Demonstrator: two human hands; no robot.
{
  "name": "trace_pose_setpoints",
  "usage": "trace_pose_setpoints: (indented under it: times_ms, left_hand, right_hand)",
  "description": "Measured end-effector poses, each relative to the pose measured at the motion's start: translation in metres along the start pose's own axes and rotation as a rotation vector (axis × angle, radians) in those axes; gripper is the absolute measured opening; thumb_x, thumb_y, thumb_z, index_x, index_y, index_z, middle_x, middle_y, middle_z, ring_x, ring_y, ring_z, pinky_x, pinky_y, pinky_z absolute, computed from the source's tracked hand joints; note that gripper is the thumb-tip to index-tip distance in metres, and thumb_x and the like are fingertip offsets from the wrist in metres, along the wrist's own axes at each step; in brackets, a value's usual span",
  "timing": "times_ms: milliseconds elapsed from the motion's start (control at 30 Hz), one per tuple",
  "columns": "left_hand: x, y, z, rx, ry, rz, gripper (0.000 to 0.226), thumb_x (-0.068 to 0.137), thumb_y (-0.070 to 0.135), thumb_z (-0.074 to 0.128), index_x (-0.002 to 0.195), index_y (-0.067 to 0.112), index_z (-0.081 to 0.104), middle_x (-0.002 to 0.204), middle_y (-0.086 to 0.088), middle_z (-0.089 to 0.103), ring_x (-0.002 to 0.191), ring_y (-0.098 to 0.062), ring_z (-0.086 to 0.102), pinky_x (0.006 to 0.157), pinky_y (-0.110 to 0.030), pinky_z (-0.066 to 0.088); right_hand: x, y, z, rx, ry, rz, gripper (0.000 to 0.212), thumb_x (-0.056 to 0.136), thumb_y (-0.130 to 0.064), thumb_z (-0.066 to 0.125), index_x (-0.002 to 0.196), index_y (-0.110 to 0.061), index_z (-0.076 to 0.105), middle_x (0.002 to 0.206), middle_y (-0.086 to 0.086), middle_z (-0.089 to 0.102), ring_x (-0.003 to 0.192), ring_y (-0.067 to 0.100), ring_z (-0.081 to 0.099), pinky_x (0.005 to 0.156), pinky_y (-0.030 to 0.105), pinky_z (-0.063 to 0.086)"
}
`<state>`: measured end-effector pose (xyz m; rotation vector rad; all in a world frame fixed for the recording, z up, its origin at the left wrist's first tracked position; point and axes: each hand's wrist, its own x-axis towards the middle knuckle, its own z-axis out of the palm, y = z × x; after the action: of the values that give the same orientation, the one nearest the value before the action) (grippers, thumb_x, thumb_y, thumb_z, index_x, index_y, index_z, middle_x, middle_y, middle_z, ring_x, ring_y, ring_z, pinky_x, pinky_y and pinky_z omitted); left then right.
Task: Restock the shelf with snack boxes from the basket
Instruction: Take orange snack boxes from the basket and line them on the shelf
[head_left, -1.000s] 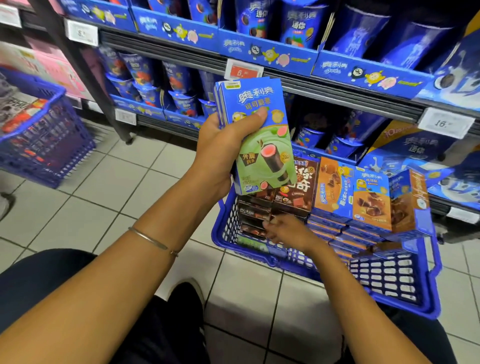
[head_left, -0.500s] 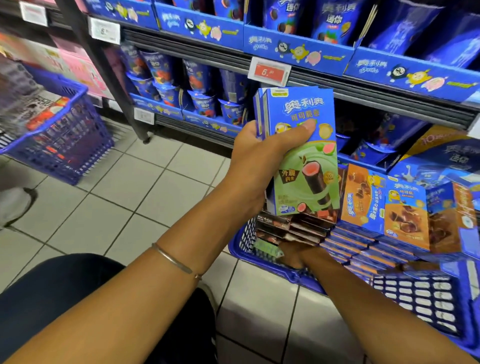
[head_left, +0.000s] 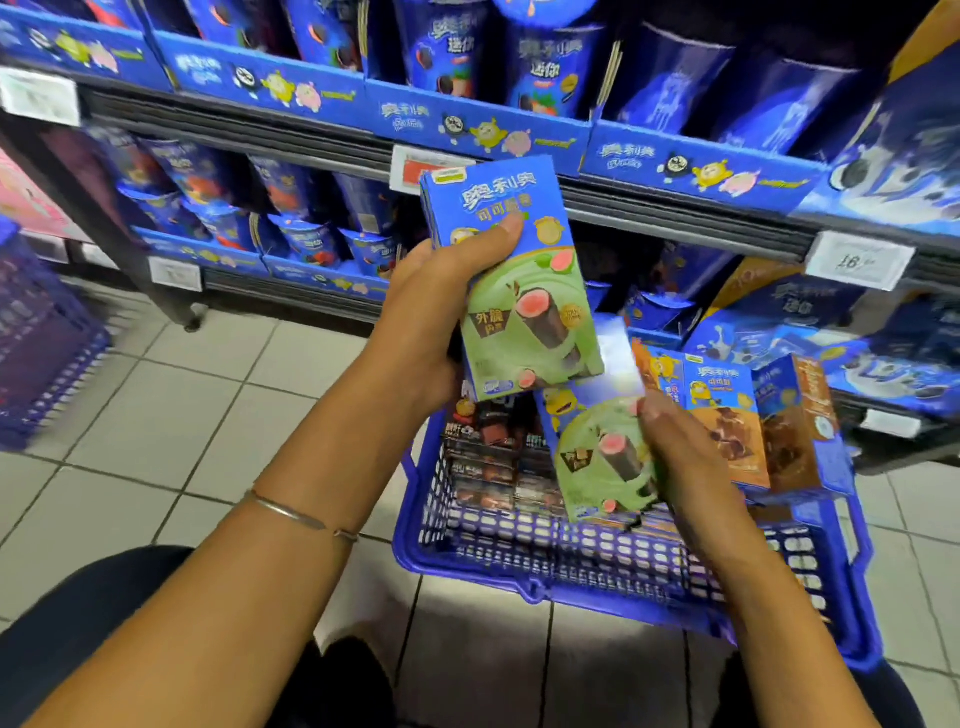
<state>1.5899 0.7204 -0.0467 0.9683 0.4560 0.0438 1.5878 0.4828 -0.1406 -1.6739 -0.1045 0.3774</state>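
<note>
The left hand (head_left: 415, 312) is gripping upright blue-and-green cardboard snack boxes (head_left: 519, 291), thumb across the front; how many are lying behind is unclear. The right hand (head_left: 680, 452) is pinching another green snack box (head_left: 597, 457), motion-blurred, above the blue plastic basket (head_left: 571, 582), which is sitting on the pale tiled floor (head_left: 182, 405) before blurred blue shelves (head_left: 675, 218).

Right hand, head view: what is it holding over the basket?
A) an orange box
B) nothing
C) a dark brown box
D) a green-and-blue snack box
D: the right hand grips a green-and-blue snack box above the basket, while the left hand holds a stack of matching boxes upright.
</note>
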Motion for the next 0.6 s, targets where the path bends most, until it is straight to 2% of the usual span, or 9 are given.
trace_pose_setpoints:
  times_ms: [67, 100, 133, 200, 267, 367, 433, 500, 600]
  left_hand:
    - [0.011, 0.003, -0.003, -0.01, -0.067, -0.015, 0.033, 0.096, 0.021, 0.073, 0.123, 0.002, 0.073, 0.113, -0.015, 0.079, 0.096, -0.034, 0.077, 0.087, -0.048, 0.064]
    - [0.017, 0.003, -0.004, -0.014, -0.114, -0.026, 0.021, 0.097, 0.02, 0.071, 0.112, 0.007, 0.077, 0.105, -0.013, 0.08, 0.088, -0.03, 0.078, 0.085, -0.046, 0.064]
    - [0.021, 0.003, -0.006, -0.02, -0.147, -0.042, 0.014, 0.097, 0.019, 0.071, 0.103, 0.01, 0.079, 0.1, -0.011, 0.081, 0.083, -0.027, 0.078, 0.082, -0.044, 0.065]
    - [0.028, 0.007, -0.009, -0.033, -0.174, -0.067, 0.012, 0.092, 0.019, 0.072, 0.099, 0.011, 0.078, 0.095, -0.01, 0.081, 0.078, -0.026, 0.079, 0.078, -0.041, 0.065]
    - [0.028, 0.012, -0.008, -0.044, -0.151, -0.095, 0.024, 0.084, 0.022, 0.073, 0.105, 0.009, 0.075, 0.094, -0.01, 0.081, 0.077, -0.025, 0.079, 0.076, -0.039, 0.066]
    - [0.018, 0.026, -0.002, -0.02, -0.028, -0.183, 0.041, 0.088, 0.021, 0.071, 0.123, 0.0, 0.069, 0.107, -0.017, 0.078, 0.084, -0.03, 0.076, 0.078, -0.039, 0.064]
    - [0.005, 0.04, 0.004, 0.02, 0.04, -0.223, 0.053, 0.093, 0.016, 0.071, 0.14, -0.007, 0.059, 0.131, -0.029, 0.069, 0.108, -0.043, 0.072, 0.094, -0.051, 0.06]
    - [-0.013, 0.067, 0.012, 0.047, 0.072, -0.255, 0.066, 0.088, 0.015, 0.079, 0.145, -0.007, 0.054, 0.142, -0.033, 0.061, 0.128, -0.052, 0.061, 0.111, -0.063, 0.049]
    - [-0.046, 0.131, 0.03, 0.058, 0.091, -0.27, 0.075, 0.078, 0.02, 0.087, 0.143, -0.004, 0.058, 0.135, -0.027, 0.068, 0.12, -0.044, 0.068, 0.111, -0.065, 0.048]
  right_hand:
    - [0.014, -0.013, -0.003, 0.122, 0.174, 0.044, 0.03, 0.102, -0.036, 0.051, 0.116, -0.021, 0.072, 0.119, 0.003, 0.072, 0.11, 0.018, 0.068, 0.096, 0.035, 0.054]
    - [0.02, -0.023, -0.005, 0.17, 0.242, 0.064, 0.033, 0.104, -0.035, 0.048, 0.118, -0.016, 0.071, 0.124, 0.01, 0.07, 0.114, 0.026, 0.066, 0.097, 0.041, 0.053]
    - [0.024, -0.033, -0.005, 0.226, 0.272, 0.062, 0.036, 0.105, -0.036, 0.045, 0.113, -0.016, 0.074, 0.121, 0.01, 0.072, 0.109, 0.026, 0.068, 0.088, 0.04, 0.056]
    - [0.031, -0.058, -0.008, 0.398, 0.287, 0.057, 0.043, 0.104, -0.042, 0.043, 0.095, -0.026, 0.081, 0.103, -0.002, 0.078, 0.09, 0.015, 0.074, 0.065, 0.028, 0.06]
    - [0.033, -0.088, -0.012, 0.554, 0.31, 0.051, 0.037, 0.1, -0.044, 0.05, 0.088, -0.03, 0.083, 0.097, -0.007, 0.079, 0.083, 0.01, 0.076, 0.06, 0.025, 0.059]
    - [0.033, -0.132, 0.003, 0.604, 0.225, 0.063, 0.027, 0.091, -0.034, 0.058, 0.085, -0.022, 0.082, 0.091, -0.005, 0.079, 0.082, 0.011, 0.075, 0.07, 0.028, 0.061]
    - [0.029, -0.161, 0.023, 0.559, 0.15, 0.121, 0.035, 0.094, -0.028, 0.052, 0.08, -0.021, 0.083, 0.086, -0.003, 0.079, 0.078, 0.011, 0.075, 0.074, 0.03, 0.062]
    - [0.022, -0.2, 0.041, 0.507, 0.119, 0.147, 0.042, 0.1, -0.022, 0.047, 0.078, -0.02, 0.082, 0.083, -0.002, 0.078, 0.076, 0.011, 0.074, 0.077, 0.032, 0.06]
    - [0.007, -0.274, 0.054, 0.5, 0.074, 0.181, 0.027, 0.096, -0.023, 0.051, 0.095, -0.012, 0.075, 0.089, 0.004, 0.077, 0.078, 0.016, 0.073, 0.078, 0.032, 0.058]
